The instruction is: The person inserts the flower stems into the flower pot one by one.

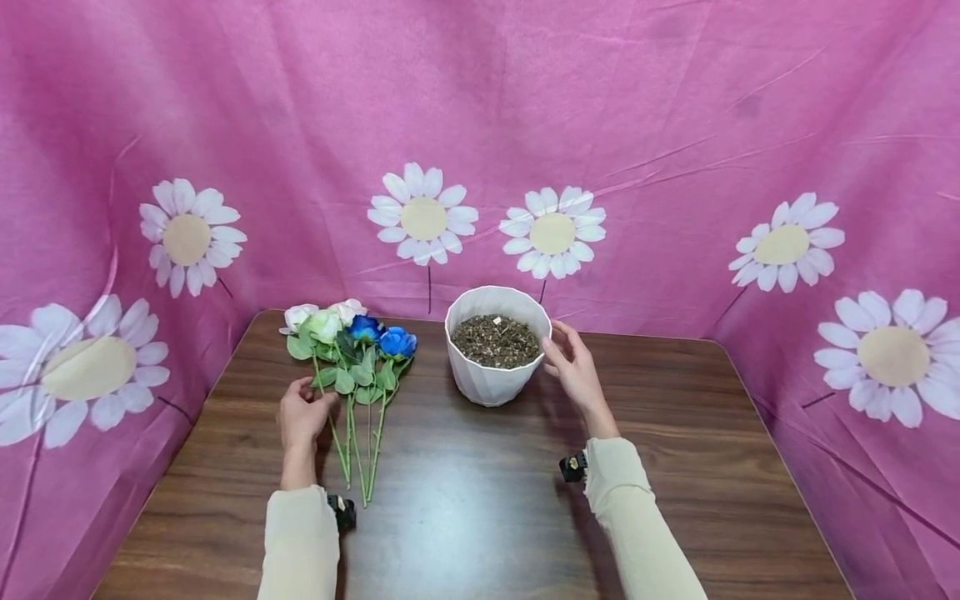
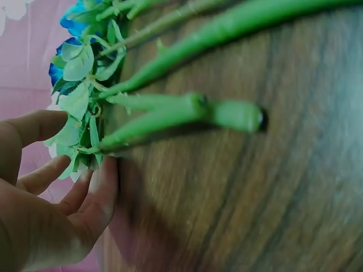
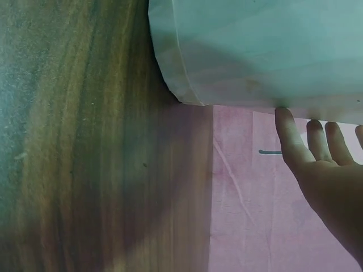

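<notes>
A white faceted flowerpot (image 1: 491, 383) filled with dark soil (image 1: 497, 342) stands near the back middle of the table. My right hand (image 1: 576, 371) is at its right side, fingertips against the wall with the fingers extended, as the right wrist view shows along the pot (image 3: 272, 56). To the left lies a bunch of artificial roses, with white roses (image 1: 324, 325) and blue roses (image 1: 397, 342), their green stems (image 1: 363, 450) pointing toward me. My left hand (image 1: 303, 415) rests beside the stems, fingers loosely bent near the leaves (image 2: 76, 102) and holding nothing.
The brown wooden table (image 1: 465, 533) is bordered at the back and sides by a pink cloth (image 1: 660, 150) printed with large white daisies. A small black camera sits on each wrist, the left camera (image 1: 342, 512) close to the stem ends.
</notes>
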### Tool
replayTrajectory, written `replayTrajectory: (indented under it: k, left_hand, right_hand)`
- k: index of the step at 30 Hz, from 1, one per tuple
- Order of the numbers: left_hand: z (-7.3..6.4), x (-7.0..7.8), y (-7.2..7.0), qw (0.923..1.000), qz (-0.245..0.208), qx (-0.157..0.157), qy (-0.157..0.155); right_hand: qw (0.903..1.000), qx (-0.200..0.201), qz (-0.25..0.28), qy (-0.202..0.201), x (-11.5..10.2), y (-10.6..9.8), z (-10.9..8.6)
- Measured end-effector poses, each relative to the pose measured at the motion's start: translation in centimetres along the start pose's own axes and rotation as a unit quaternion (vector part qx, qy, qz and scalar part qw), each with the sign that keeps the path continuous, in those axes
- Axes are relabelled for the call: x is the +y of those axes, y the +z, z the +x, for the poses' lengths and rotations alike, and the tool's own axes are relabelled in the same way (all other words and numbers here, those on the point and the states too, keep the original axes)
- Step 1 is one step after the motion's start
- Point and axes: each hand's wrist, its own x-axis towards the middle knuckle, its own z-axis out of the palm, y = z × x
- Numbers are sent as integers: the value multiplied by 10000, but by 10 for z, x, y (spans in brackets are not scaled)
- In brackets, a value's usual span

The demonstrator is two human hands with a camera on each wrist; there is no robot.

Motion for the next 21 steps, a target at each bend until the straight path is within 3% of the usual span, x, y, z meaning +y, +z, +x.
replayTrajectory:
  k: [4,12,21]
  left_hand:
    - [0,0,-3,9977,659,-174,30]
    - [4,-5,-6,9951,893,-416,-66]
    - [8,-8,-4,9967,-79,-645,-481]
  right_hand:
    - [9998,-56,161,88,4,-1,0]
    - [9974,-252,682,4,5,2,-1]
    - [9951,-352,906,152,5,2,-2]
